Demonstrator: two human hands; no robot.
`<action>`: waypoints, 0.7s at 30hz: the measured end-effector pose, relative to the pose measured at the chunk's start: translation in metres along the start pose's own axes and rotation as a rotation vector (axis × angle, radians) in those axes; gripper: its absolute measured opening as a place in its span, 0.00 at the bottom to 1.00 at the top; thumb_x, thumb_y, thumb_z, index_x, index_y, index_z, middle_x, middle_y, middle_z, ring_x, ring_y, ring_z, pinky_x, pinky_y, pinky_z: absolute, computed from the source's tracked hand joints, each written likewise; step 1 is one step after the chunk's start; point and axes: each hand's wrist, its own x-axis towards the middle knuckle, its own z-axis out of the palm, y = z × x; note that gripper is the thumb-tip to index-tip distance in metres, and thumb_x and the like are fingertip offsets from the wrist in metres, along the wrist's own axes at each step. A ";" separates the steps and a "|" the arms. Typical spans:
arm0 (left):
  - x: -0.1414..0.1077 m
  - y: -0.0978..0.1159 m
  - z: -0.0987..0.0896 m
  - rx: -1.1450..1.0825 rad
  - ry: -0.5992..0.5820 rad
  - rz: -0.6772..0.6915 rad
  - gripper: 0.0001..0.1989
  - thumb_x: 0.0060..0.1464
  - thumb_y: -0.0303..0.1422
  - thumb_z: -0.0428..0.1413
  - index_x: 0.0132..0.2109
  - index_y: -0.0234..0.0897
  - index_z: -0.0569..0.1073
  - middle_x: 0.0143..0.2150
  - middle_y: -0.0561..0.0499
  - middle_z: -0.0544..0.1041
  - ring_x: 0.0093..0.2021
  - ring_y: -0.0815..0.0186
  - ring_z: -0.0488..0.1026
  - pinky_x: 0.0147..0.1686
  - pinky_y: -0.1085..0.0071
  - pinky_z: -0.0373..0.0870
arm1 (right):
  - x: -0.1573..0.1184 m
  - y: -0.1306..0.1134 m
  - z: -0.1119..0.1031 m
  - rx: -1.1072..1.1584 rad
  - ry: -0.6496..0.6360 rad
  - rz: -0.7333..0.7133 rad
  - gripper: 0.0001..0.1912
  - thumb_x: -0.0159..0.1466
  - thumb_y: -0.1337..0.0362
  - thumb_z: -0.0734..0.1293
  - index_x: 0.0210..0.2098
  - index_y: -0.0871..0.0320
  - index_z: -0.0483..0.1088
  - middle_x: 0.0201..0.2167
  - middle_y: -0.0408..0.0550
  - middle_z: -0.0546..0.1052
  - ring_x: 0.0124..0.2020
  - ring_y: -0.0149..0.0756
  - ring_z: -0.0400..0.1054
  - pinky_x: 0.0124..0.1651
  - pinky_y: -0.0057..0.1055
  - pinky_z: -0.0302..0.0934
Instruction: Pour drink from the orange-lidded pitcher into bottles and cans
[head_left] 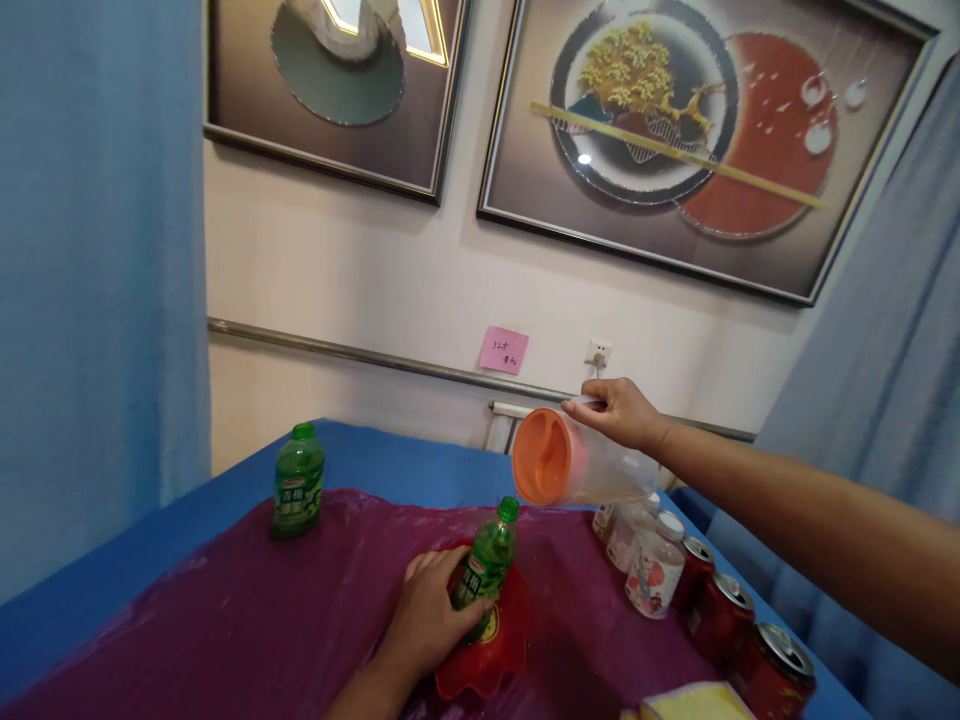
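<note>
My left hand [430,615] is wrapped round a green plastic bottle [491,550], which leans a little to the right above a red scalloped plate [480,675]. The bottle has no cap on its mouth. With my right hand [619,412] I grip the handle of a clear plastic pitcher [611,470]. It lies tipped on its side in the air, its orange lid [541,457] facing left, just above and right of the bottle's mouth. Some liquid shows along the pitcher's lower side. I cannot make out a stream between lid and bottle.
Another green bottle [298,485] stands at the back left on the purple plastic sheet [315,610] over the blue table [390,460]. On the right are several jars [656,568] and opened red cans [776,670]. A yellow cloth or paper [697,703] lies at the front edge.
</note>
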 end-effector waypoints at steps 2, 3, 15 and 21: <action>0.000 0.001 -0.001 -0.005 0.007 -0.002 0.30 0.41 0.40 0.67 0.54 0.41 0.77 0.52 0.44 0.81 0.54 0.48 0.74 0.58 0.51 0.62 | 0.000 0.000 0.000 -0.007 0.001 0.002 0.26 0.60 0.43 0.64 0.18 0.53 0.52 0.16 0.37 0.55 0.20 0.28 0.49 0.25 0.30 0.43; 0.000 0.002 -0.001 -0.009 0.009 -0.003 0.30 0.41 0.40 0.67 0.54 0.41 0.77 0.51 0.44 0.81 0.53 0.48 0.74 0.58 0.51 0.63 | 0.000 0.001 0.000 -0.010 0.000 0.001 0.26 0.60 0.44 0.64 0.18 0.53 0.52 0.16 0.37 0.55 0.20 0.28 0.49 0.25 0.30 0.43; 0.001 0.001 0.000 0.007 -0.002 -0.009 0.30 0.42 0.40 0.67 0.54 0.40 0.76 0.52 0.43 0.81 0.54 0.48 0.74 0.59 0.52 0.62 | 0.001 0.001 0.001 -0.003 0.002 -0.006 0.27 0.60 0.43 0.64 0.18 0.53 0.52 0.16 0.37 0.55 0.20 0.28 0.48 0.25 0.31 0.43; 0.000 -0.001 0.001 0.007 0.001 0.000 0.30 0.43 0.40 0.67 0.55 0.40 0.76 0.52 0.43 0.80 0.54 0.48 0.73 0.58 0.52 0.62 | 0.002 0.000 0.000 -0.010 0.007 -0.020 0.27 0.61 0.43 0.64 0.18 0.53 0.51 0.16 0.37 0.55 0.20 0.28 0.48 0.26 0.31 0.43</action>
